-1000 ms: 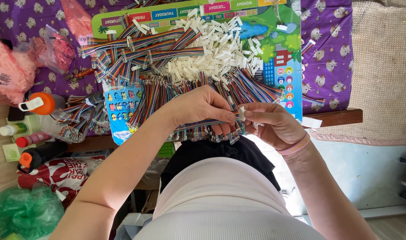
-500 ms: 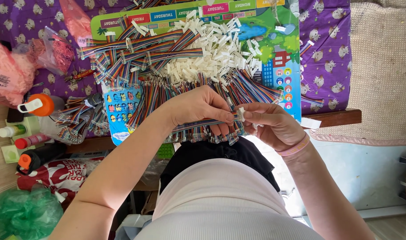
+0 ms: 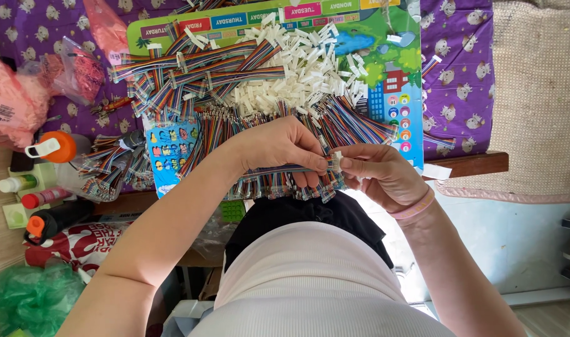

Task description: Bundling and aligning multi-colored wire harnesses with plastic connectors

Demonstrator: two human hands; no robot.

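My left hand (image 3: pixel 283 150) pinches the end of a flat rainbow ribbon cable (image 3: pixel 273 171) that runs off to the left. My right hand (image 3: pixel 378 175) holds a small white plastic connector (image 3: pixel 336 161) between thumb and fingers, right against the cable's end. Both hands hover over the near edge of a table. Behind them lies a pile of white connectors (image 3: pixel 297 75) and several bundles of rainbow ribbon cables (image 3: pixel 197 68) on a colourful printed board (image 3: pixel 394 75).
A purple patterned cloth (image 3: pixel 459 68) covers the table. Pink plastic bags (image 3: pixel 10 103) sit at the far left, with an orange-capped bottle (image 3: pixel 57 148), small bottles (image 3: pixel 38 198) and a green bag (image 3: pixel 29 296) below. A beige woven mat (image 3: pixel 537 93) lies at right.
My hands have stayed at the table's near edge, with only small finger movements bringing the connector against the cable end.
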